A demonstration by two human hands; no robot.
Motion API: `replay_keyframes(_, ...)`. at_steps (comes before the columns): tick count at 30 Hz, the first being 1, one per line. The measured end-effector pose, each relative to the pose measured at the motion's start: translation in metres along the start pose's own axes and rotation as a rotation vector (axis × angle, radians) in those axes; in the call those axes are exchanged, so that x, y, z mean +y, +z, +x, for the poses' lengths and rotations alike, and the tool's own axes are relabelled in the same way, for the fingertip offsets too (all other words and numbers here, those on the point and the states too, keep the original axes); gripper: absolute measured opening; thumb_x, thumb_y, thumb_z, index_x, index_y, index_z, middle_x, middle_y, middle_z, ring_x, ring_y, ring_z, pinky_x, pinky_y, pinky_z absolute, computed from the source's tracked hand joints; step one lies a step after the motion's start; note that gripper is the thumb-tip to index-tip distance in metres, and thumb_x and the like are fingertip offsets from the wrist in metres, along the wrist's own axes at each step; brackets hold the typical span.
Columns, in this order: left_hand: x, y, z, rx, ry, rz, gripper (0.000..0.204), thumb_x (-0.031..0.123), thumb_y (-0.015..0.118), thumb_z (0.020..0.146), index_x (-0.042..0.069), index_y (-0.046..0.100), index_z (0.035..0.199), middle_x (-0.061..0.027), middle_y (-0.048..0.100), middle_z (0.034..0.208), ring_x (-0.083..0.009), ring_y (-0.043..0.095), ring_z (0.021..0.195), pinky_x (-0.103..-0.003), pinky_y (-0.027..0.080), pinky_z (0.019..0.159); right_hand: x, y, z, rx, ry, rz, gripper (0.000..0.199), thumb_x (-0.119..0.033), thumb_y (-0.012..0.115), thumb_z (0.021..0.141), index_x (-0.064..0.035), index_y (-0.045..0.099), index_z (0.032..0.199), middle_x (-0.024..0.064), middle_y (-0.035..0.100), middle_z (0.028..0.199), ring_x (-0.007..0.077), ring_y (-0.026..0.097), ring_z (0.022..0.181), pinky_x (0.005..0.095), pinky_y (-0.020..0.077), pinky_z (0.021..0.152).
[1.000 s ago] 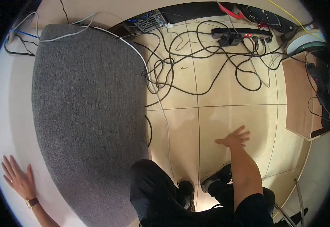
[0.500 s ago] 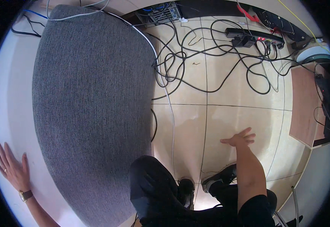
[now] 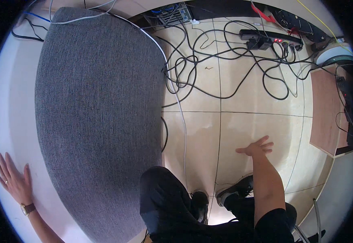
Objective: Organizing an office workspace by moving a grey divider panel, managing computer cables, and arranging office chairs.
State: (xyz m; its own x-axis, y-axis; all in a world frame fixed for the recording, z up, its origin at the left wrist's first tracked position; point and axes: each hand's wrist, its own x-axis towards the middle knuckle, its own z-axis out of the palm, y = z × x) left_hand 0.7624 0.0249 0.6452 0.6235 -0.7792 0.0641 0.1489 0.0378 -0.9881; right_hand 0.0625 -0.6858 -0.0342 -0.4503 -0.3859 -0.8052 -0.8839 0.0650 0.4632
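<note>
My left hand [image 3: 15, 178] is spread against a white surface [image 3: 16, 109] at the far left, fingers apart, with a watch [image 3: 28, 209] on the wrist. Between that surface and my legs stands a padded block covered in grey woven fabric [image 3: 101, 113]. My right hand [image 3: 257, 147] is held out over the tiled floor [image 3: 196, 141], its fingers spread and nothing in them. Below that forearm are my dark shoes [image 3: 237, 190] on the tiles.
Black cables [image 3: 192, 60] lie tangled on the floor ahead, running to a black power strip [image 3: 271, 37] with red lights. A white cable [image 3: 183, 133] follows the grey block's right side. A wooden box [image 3: 326, 111] with dark equipment stands at the right.
Both hands keep practically the same place and spread. Only a very slight shift of the whole view shows.
</note>
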Motion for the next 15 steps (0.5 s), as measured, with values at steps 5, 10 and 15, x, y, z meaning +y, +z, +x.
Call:
replay_keyframes(5, 0.005, 0.003, 0.000, -0.011, -0.002, -0.024, 0.074, 0.044, 0.059, 0.091, 0.023, 0.026, 0.153, 0.0009, 0.021, 0.161, -0.0232, 0.018, 0.149, -0.055, 0.018, 0.118, 0.001, 0.003, 0.008, -0.006, -0.004, -0.008, 0.165, -0.061, 0.090, 0.051, -0.0135, -0.042, 0.140, 0.0258, -0.032, 0.152, 0.0471, -0.012, 0.145, 0.0630, 0.0211, 0.114)
replay_keyframes(10, 0.007, 0.003, 0.002, -0.006, -0.002, -0.010, 0.075, 0.046, 0.059, 0.091, 0.024, 0.025, 0.154, 0.0013, 0.020, 0.161, -0.0226, 0.018, 0.149, -0.055, 0.019, 0.118, 0.000, -0.002, 0.001, -0.019, 0.007, -0.040, 0.165, -0.061, 0.089, 0.052, -0.0130, -0.042, 0.139, 0.0257, -0.033, 0.152, 0.0470, -0.013, 0.145, 0.0617, 0.0216, 0.114)
replay_keyframes(15, -0.036, -0.016, 0.007, -0.085, -0.049, -0.149, 0.075, 0.047, 0.059, 0.091, 0.027, 0.024, 0.154, 0.0026, 0.019, 0.161, -0.0209, 0.017, 0.149, -0.054, 0.018, 0.119, -0.008, 0.008, -0.005, -0.023, -0.042, 0.005, 0.165, -0.061, 0.089, 0.052, -0.0134, -0.042, 0.140, 0.0257, -0.031, 0.152, 0.0468, -0.011, 0.145, 0.0605, 0.0220, 0.114)
